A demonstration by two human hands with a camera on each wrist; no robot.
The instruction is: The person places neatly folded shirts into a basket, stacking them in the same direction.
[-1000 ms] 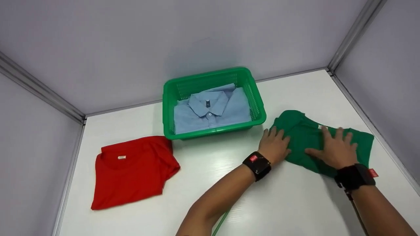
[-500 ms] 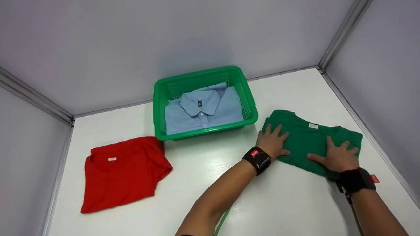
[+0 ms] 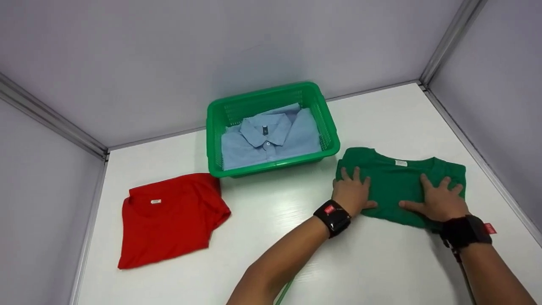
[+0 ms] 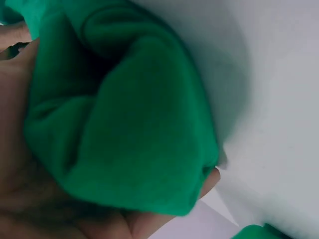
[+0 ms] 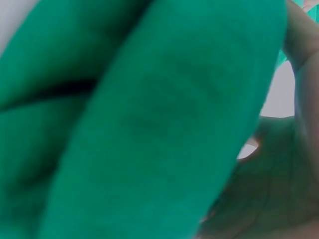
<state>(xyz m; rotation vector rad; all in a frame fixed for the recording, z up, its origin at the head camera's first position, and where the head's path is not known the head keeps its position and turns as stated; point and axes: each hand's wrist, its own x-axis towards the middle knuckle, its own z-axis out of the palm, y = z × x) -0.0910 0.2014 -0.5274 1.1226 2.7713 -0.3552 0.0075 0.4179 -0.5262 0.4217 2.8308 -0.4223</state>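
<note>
A green T-shirt [image 3: 396, 182], folded into a flat rectangle, lies at the right of the table with its neckline and white label toward the back. My left hand [image 3: 352, 194] rests on its left end, fingers spread. On the right half lies my right hand [image 3: 444, 201], also spread, thumb pointing inward. In the left wrist view, a rolled fold of the green T-shirt [image 4: 144, 124] bulges beside the palm, and fingertips show past its edge. The right wrist view is mostly filled by thick green folds [image 5: 164, 129] next to the palm.
Against the back wall stands a green basket [image 3: 273, 164] holding a folded light blue collared shirt [image 3: 271, 142]. A folded red T-shirt [image 3: 169, 224] lies at the left, its corner near the basket. Walls [image 3: 504, 80] enclose the back and both sides.
My right hand has slid back from the neckline toward the near right part of the green T-shirt, uncovering the label. The T-shirt has shifted slightly left and sits straighter. The head view swayed slightly.
</note>
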